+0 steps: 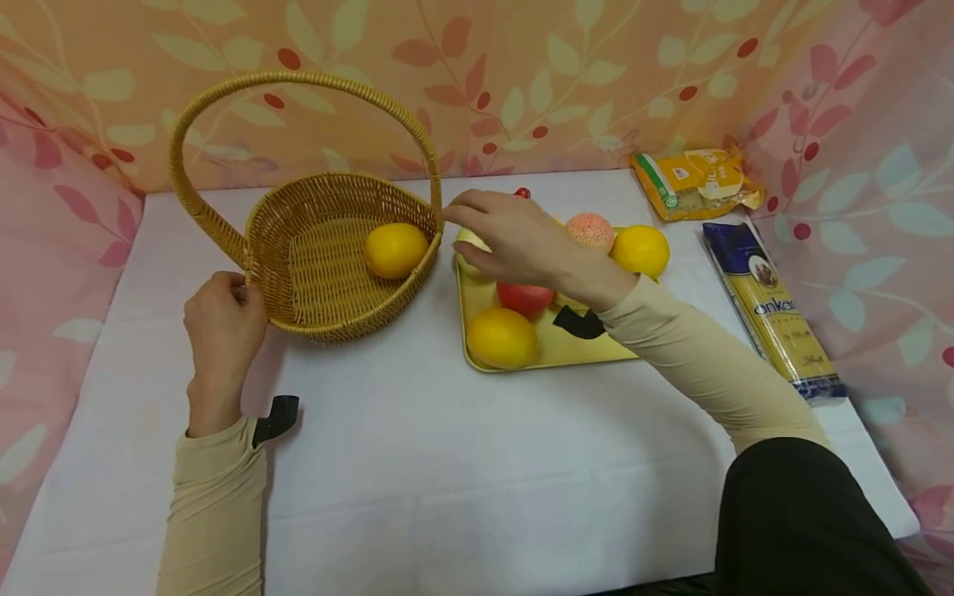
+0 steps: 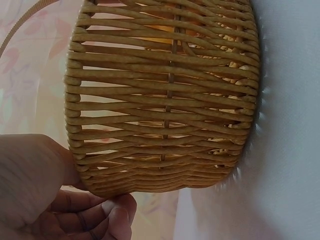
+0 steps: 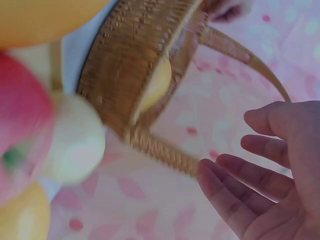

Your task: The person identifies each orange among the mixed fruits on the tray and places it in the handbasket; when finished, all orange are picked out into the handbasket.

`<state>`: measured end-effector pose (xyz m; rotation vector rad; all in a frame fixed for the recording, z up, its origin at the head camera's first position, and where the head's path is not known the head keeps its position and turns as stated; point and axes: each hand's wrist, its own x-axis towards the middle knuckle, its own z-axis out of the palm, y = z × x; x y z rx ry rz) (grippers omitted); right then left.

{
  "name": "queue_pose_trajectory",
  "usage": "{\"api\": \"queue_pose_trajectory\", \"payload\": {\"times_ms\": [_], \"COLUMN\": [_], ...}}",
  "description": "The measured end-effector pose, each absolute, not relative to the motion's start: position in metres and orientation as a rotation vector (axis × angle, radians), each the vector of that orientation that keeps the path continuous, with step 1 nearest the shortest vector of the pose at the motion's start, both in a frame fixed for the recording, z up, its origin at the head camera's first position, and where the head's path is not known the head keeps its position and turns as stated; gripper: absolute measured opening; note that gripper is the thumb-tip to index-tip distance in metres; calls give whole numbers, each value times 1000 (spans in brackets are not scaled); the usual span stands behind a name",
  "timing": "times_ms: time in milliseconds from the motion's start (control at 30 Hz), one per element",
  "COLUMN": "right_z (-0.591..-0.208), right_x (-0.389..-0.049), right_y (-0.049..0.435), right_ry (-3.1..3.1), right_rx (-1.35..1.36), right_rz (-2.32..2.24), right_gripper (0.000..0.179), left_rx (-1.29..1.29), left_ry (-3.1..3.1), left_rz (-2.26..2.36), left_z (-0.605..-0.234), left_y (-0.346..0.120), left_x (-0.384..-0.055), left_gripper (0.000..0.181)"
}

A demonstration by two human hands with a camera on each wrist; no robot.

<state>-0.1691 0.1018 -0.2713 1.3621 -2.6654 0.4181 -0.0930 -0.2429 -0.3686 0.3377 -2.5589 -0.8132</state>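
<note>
A wicker basket (image 1: 316, 265) with a tall arched handle (image 1: 298, 79) stands on the left of the table. One lemon (image 1: 395, 251) lies inside it. My left hand (image 1: 225, 327) pinches the basket's left end at the rim, by the foot of the handle; the left wrist view shows curled fingers (image 2: 120, 220) there. My right hand (image 1: 522, 236) hovers over the left part of a yellow tray (image 1: 574, 348), fingers loosely extended. Its fingertips (image 3: 207, 172) come close to the right foot of the handle; touching or apart, I cannot tell. Nothing is in that hand.
On the tray lie a lemon (image 1: 502, 338), a red fruit (image 1: 525, 300), a pale round fruit (image 3: 75, 137), a speckled pink fruit (image 1: 590, 232) and another yellow fruit (image 1: 641, 251). An orange food packet (image 1: 696, 184) and a pasta pack (image 1: 775, 310) lie at the right. Patterned cloth walls surround the table.
</note>
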Motion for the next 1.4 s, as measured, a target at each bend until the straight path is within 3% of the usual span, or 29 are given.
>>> {"api": "queue_pose_trajectory", "payload": {"times_ms": [267, 700, 1067, 1400], "right_z": [-272, -305, -318, -330], "right_x": [-167, -177, -185, -185], "right_y": [179, 272, 302, 303], "right_ry": [-2574, -2948, -3301, -3371], "right_rx": [1103, 605, 222, 204], "right_rz": [436, 383, 249, 255], "right_gripper": [37, 53, 79, 84], "left_rx": [344, 347, 339, 342], "left_ry": [-2568, -2560, -2541, -2551], "left_rz": [-809, -810, -812, -814], "left_z": [-369, -369, -368, -367], "left_y": [-244, -242, -242, -241], "left_x": [-94, -92, -92, -91], "left_gripper": [33, 32, 32, 33]}}
